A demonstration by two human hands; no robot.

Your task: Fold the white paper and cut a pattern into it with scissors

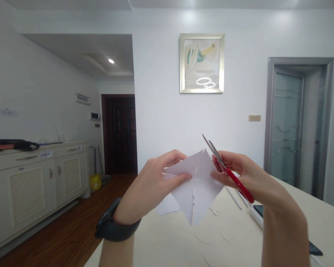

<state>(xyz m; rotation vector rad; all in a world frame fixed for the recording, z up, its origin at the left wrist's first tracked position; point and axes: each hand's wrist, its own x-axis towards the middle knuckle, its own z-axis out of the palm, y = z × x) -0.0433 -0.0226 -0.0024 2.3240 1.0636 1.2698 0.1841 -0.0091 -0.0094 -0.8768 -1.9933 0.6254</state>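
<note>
A white sheet of paper (208, 185), folded or cut to a diamond shape, hangs above the table between my hands. Slits run along its middle line, at the top and bottom points. My left hand (167, 174) pinches its left side, thumb in front and fingers behind. On the other side, my right hand (233, 167) touches the paper's right edge with thumb and fingertips. That same hand also carries red-handled scissors (238, 185); their blades point up and left, slightly apart, beside the paper's top corner. A dark band sits on my left wrist.
On the cream table (167, 248) lie thin paper scraps (224, 235), another white paper piece (168, 205) and a dark-screened device (257, 215) at the right. A long white cabinet (30, 193) stands at the left. Beyond are a dark door (119, 137) and a framed picture (202, 63).
</note>
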